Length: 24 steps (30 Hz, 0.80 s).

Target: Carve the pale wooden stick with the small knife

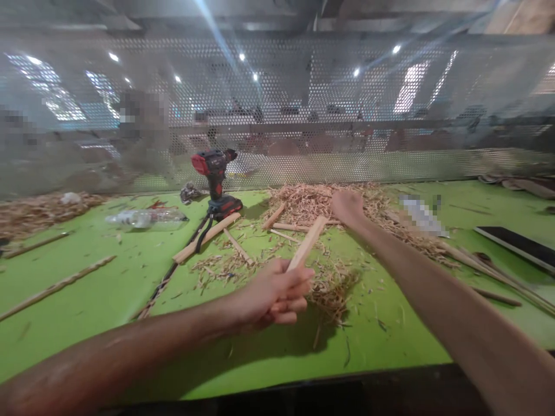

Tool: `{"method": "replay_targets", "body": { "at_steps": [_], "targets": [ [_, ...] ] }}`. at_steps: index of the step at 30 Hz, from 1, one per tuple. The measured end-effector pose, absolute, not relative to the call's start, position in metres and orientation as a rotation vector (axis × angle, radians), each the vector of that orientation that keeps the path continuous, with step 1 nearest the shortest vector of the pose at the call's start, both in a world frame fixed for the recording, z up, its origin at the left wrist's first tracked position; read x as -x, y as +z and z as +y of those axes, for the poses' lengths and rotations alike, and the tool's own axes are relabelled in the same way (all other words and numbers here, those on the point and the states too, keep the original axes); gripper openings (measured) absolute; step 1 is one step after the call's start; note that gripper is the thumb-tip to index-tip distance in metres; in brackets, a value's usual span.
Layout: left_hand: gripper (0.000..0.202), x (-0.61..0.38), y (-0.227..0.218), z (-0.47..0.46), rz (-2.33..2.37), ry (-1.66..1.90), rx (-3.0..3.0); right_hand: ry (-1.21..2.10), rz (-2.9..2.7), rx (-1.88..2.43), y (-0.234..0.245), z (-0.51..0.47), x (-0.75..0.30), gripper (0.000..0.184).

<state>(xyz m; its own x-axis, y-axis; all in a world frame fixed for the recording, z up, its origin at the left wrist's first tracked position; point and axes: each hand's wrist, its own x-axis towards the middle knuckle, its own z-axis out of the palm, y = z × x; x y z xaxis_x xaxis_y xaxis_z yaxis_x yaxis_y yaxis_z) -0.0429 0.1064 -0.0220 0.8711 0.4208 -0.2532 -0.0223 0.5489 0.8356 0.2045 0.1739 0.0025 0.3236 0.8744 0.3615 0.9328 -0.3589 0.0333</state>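
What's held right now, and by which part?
Left hand: wood strip, by its near end. Right hand is at the shavings; can't tell if it holds anything.

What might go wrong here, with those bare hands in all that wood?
The wooden strip could leave a splinter in the bare left hand. Sharp bits may prick the right hand, which is at the pile of shavings. The upright drill might topple if knocked.
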Motion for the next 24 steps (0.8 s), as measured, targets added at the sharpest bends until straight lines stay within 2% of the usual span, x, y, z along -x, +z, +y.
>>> {"method": "replay_targets", "body": {
  "at_steps": [6, 11, 20, 24],
  "targets": [
    [0.029, 0.040, -0.021, 0.118, 0.460, 0.316, -0.934, -0.436, -1.794, 2.285, -0.001, 0.134, -0.183, 0.036],
    [0.031, 0.039, -0.021, 0.116, 0.459, 0.348, -0.907, -0.457, -1.943, 2.160, -0.008, 0.111, -0.138, 0.031],
    [0.026, 0.038, -0.025, 0.121, 0.509, 0.417, -0.904, -0.420, -1.958, 2.189, -0.005, 0.134, -0.140, 0.040],
    [0.026, 0.038, -0.028, 0.116, 0.561, 0.450, -0.924, -0.373, -1.921, 2.220, -0.006, 0.150, -0.149, 0.036]
  ]
}}
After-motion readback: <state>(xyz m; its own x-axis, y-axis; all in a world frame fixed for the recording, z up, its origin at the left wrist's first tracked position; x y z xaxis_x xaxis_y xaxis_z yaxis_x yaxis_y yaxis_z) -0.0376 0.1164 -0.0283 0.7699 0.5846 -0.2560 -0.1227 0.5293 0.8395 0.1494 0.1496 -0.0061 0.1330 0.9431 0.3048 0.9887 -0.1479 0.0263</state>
